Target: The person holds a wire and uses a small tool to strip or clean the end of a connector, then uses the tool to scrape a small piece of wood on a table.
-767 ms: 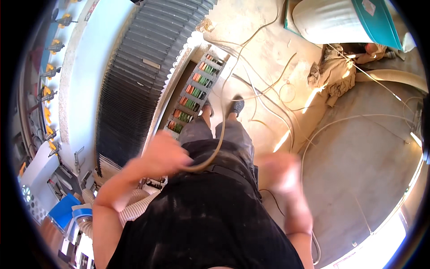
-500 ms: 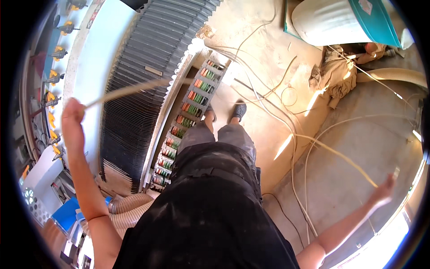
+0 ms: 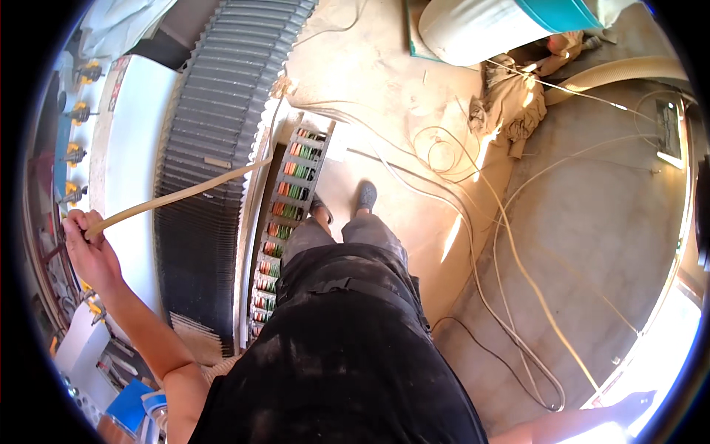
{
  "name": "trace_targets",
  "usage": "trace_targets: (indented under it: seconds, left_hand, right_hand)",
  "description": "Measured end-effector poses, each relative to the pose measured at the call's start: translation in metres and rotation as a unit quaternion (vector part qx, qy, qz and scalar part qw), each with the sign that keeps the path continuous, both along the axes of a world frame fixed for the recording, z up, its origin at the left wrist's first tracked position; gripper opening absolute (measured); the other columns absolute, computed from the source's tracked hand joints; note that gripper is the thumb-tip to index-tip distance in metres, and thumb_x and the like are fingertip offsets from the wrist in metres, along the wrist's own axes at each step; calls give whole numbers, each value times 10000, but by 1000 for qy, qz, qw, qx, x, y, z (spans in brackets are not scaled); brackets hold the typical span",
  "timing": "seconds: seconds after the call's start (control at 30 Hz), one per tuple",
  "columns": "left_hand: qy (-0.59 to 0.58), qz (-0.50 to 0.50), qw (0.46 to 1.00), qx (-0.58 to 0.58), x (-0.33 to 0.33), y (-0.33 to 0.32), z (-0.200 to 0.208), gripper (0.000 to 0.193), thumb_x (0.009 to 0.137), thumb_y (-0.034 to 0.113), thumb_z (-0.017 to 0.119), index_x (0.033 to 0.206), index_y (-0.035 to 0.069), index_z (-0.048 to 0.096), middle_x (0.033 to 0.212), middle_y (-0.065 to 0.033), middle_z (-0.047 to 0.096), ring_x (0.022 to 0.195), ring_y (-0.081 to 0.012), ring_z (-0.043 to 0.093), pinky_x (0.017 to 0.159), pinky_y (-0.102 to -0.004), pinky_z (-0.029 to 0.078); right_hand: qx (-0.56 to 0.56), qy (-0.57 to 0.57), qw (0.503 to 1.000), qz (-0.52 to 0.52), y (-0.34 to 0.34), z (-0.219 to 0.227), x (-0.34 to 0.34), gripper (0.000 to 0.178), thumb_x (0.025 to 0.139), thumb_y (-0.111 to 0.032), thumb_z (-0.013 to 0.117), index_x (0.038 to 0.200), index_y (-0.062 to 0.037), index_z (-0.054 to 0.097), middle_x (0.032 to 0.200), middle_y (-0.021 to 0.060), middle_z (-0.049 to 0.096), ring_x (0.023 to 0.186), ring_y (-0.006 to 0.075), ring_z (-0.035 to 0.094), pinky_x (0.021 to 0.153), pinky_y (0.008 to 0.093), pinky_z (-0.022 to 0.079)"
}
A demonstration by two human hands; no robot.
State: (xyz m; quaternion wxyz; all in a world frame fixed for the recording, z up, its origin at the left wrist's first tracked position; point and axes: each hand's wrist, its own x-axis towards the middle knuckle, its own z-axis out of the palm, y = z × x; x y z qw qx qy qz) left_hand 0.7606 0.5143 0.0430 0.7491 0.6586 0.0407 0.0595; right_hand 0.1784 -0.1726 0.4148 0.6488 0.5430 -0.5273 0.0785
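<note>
My left hand (image 3: 92, 251), at the far left, is closed round a tan flexible hose (image 3: 177, 195). From the fist the hose runs over a white machine surface (image 3: 137, 140) and a dark ribbed bellows cover (image 3: 200, 140). At the lower right, my right hand (image 3: 634, 408) is stretched out against bright glare. Its fingers are washed out. A tan length of hose (image 3: 534, 285) hangs down across the grey wall and reaches close to that forearm. Whether the hand holds it cannot be made out.
A slotted rack of green and orange strips (image 3: 293, 191) stands beside my legs. Loose hoses (image 3: 436, 194) lie over the floor. A white and teal container (image 3: 473, 33), crumpled brown cloth (image 3: 510, 103) and a thick ribbed duct (image 3: 606, 80) are at the upper right. Yellow-clipped tool holders (image 3: 78, 112) line the left.
My left hand has moved left and down with the hose. My right hand has dropped toward the lower right, into the glare. The whole view has shifted.
</note>
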Motion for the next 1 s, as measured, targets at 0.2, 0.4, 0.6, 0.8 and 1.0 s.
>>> trace_targets:
  seconds: [0.2,0.4,0.6,0.8,1.0]
  left_hand:
    - [-8,-64,998,-19,5,-34,-3,341,1100,279,411,841,57,412,739,14,261,654,-92,235,615,-274,224]
    - [-9,25,992,120,0,-76,18,328,1101,251,401,842,55,446,762,10,310,666,-88,251,610,-252,224]
    - [-7,-36,990,134,-8,-86,3,344,1086,245,422,784,79,418,744,12,295,665,-86,245,591,-248,218]
    - [67,-220,929,289,-33,-156,-19,379,1057,336,486,772,89,447,720,32,365,605,-46,292,521,-213,231]
    - [90,-225,916,320,-79,-201,-22,263,1073,273,468,945,51,530,754,26,411,625,-52,373,546,-205,312]
  right_hand:
    - [52,-55,997,-34,-39,-59,-69,408,1063,-428,396,1319,-191,607,1068,-14,721,754,120,707,571,263,577]
    - [93,-225,964,-106,-33,-73,-69,594,962,-726,344,1250,-306,650,1023,-61,746,834,214,714,736,350,552]
    - [33,-223,973,38,-48,-43,-56,609,966,-674,421,1211,-181,682,1039,-26,727,946,215,690,839,349,524]
    - [222,-358,823,380,-115,-110,-26,320,1054,-300,493,1212,-88,674,1054,51,718,955,184,671,850,343,528]
    - [447,-488,723,198,-166,-282,5,362,1020,-360,568,1028,-24,702,775,31,600,744,140,549,682,331,475]
